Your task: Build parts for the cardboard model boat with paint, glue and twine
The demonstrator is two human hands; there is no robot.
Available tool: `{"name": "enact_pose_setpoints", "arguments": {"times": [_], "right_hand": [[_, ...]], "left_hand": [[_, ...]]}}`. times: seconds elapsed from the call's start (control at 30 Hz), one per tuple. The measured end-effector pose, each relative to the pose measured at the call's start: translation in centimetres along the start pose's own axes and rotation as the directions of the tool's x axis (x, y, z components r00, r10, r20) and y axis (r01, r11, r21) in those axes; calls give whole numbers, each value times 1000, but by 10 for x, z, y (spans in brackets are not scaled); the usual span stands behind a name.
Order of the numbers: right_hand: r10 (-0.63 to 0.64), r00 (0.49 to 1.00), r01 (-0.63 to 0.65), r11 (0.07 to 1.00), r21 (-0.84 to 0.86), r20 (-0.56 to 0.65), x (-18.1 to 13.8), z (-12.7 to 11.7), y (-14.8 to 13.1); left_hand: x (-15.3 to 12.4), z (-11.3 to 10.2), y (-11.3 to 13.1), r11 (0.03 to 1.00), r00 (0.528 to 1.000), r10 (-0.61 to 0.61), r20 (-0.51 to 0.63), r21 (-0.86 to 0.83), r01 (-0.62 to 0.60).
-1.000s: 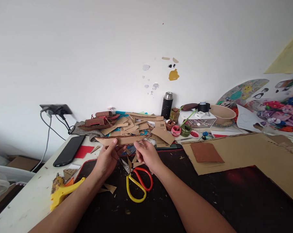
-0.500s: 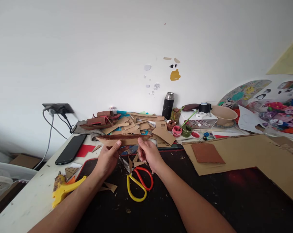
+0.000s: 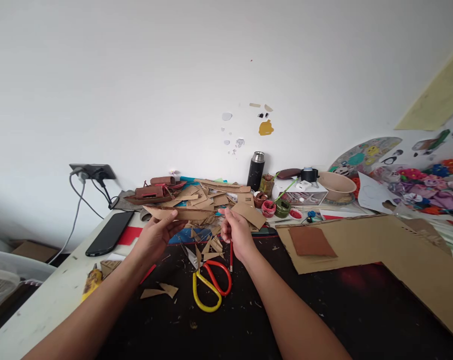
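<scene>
Positioning the hull (image 3: 194,215) seems the step in hand: the left hand (image 3: 156,237) pinches it above the desk (image 3: 57,292), the right hand (image 3: 239,233) curls near its end, around the pencil (image 3: 231,257) or not I cannot tell, and the next move likely needs that pinch steady.

Craft workspace, before me: one desk (image 3: 50,300), white wall (image 3: 155,90) behind; paint pots (image 3: 268,208), cardboard scraps (image 3: 201,196), scissors (image 3: 198,272), part-hidden glue gun (image 3: 92,281), cardboard hull (image 3: 194,215).

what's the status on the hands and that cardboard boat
Left hand holding cardboard boat. Right hand close to its end. Scissors and cardboard scraps lying on black mat below.
</scene>
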State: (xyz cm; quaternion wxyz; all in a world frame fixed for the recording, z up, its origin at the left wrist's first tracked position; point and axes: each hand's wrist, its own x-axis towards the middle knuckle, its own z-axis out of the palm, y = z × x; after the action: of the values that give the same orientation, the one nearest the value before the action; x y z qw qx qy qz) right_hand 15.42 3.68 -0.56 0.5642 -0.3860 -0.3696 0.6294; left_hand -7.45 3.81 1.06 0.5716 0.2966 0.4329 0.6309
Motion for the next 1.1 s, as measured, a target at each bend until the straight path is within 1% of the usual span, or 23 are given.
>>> {"name": "enact_pose_setpoints", "arguments": {"times": [0.13, 0.23, 0.43, 0.53, 0.7, 0.83, 1.03, 1.1], "right_hand": [[-22, 1000, 22, 1000, -7, -17, 1, -2, -1], [-20, 1000, 20, 1000, -21, -13, 0, -1, 0], [-35, 999, 35, 999, -35, 3, 1, -1, 1], [-40, 999, 40, 999, -31, 0, 2, -2, 1], [-38, 999, 38, 999, -31, -4, 2, -2, 1], [-46, 999, 46, 998, -41, 3, 2, -3, 1], [-43, 999, 43, 998, -46, -2, 2, -3, 2], [-37, 999, 37, 998, -49, -6, 2, -3, 2]], "left_hand": [[0, -8, -1, 993, 995, -98, 32, 65, 96], [0, -10, -3, 984, 988, -156, 11, 92, 154], [6, -13, -3, 970, 982, -190, -7, 154, 188], [8, -20, -2, 966, 988, -157, 11, 210, 151], [10, -38, 3, 940, 998, -44, 34, 340, 30], [10, -49, 12, 881, 999, -1, -32, 474, 16], [5, -55, 26, 790, 999, 42, -31, 613, -14], [4, -57, 30, 752, 997, 77, -26, 658, -41]]}}
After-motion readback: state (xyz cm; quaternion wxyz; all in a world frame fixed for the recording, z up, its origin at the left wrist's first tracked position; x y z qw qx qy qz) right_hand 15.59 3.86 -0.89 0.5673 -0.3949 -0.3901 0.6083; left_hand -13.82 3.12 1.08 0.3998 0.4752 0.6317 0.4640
